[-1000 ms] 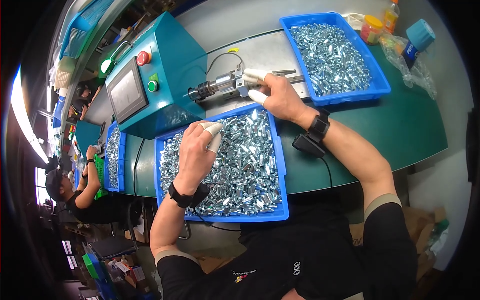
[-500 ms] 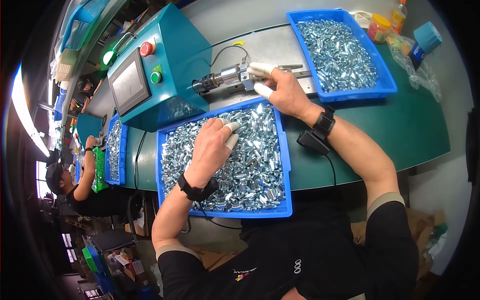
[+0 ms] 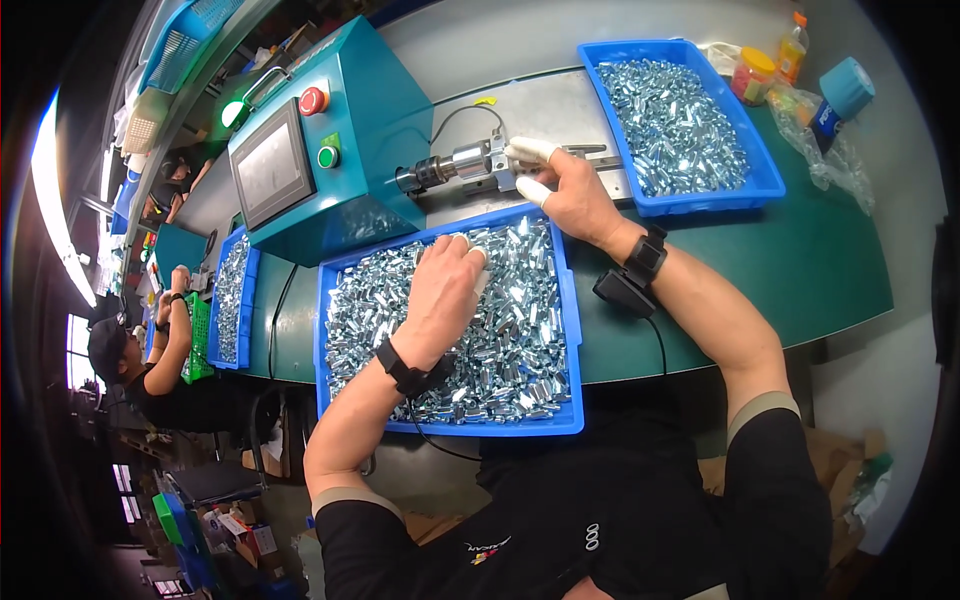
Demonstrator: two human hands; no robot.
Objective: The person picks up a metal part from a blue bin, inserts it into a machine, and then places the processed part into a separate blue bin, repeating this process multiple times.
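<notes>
My left hand is over the near blue tray, its fingers curled together against the pile of shiny metal hex sleeves. White finger covers show at its tips; whatever they pinch is hidden. My right hand reaches to the metal clamping block in front of the machine's chuck. Its covered index finger lies along the top of the block and its thumb sits lower, with a gap between them. No part shows in that gap.
The teal machine with screen and buttons stands at the left. A second blue tray of metal parts sits at the far right, near a jar, a bottle and a blue cup. Another person works at far left.
My left hand has moved slightly right and up over the pile, its fingers curling closer together. My right hand stays at the clamping block. The whole view has shifted a little.
</notes>
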